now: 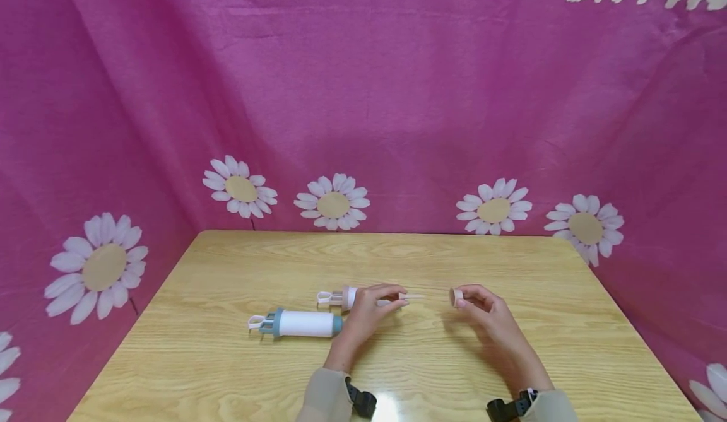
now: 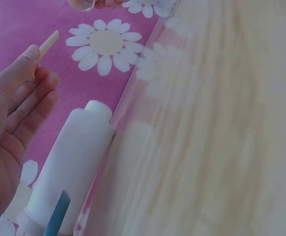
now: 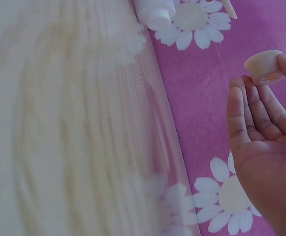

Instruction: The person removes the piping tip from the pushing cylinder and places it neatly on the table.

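Note:
My left hand pinches a slim, pale pointed nozzle between thumb and fingertips. Across from it, my right hand holds a small beige ring-shaped cap by its edge, its open end facing left in the head view. The nozzle and cap are apart. Partly behind the left hand lies a white decorating syringe with a beige collar and a looped handle. Its bare white neck shows in the left wrist view. Nearer, a second syringe with blue-green ends lies on its side.
The wooden table reaches back to a pink cloth printed with white daisies. Both forearms rise from the front edge, each wearing a black wrist camera. A bright glare spot sits near the left wrist.

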Tool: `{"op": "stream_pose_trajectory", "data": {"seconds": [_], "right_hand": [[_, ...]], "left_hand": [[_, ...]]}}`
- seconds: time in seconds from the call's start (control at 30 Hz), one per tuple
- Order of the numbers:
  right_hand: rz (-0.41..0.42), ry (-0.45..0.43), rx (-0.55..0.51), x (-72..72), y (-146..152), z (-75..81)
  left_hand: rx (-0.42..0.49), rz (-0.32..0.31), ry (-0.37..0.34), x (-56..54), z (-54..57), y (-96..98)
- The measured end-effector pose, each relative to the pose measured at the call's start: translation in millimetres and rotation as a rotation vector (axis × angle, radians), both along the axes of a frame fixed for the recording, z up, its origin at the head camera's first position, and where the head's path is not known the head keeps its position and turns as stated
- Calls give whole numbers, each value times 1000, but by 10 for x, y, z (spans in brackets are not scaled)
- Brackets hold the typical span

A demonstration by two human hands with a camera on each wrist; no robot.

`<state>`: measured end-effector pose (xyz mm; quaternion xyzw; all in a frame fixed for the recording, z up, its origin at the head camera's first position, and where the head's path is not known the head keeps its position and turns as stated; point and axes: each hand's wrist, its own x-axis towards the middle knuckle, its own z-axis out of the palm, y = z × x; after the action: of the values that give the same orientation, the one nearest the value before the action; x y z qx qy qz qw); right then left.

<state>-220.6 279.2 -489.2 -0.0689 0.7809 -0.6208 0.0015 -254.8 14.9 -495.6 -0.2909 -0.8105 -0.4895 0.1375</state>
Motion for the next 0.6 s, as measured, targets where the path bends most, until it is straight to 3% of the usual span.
{"op": "stream_pose_trajectory", "data": {"seconds": [0.23, 0.5, 0.6], "right_hand": [[-42, -16, 25, 55, 136, -3], [-92, -106, -119, 116, 331, -47], [-110, -105, -97, 125, 408, -58]], "left_hand": [[7, -8, 20, 12, -15, 138], [19, -17, 9, 6, -43, 258], [16, -15, 12, -5, -62, 293]]}}
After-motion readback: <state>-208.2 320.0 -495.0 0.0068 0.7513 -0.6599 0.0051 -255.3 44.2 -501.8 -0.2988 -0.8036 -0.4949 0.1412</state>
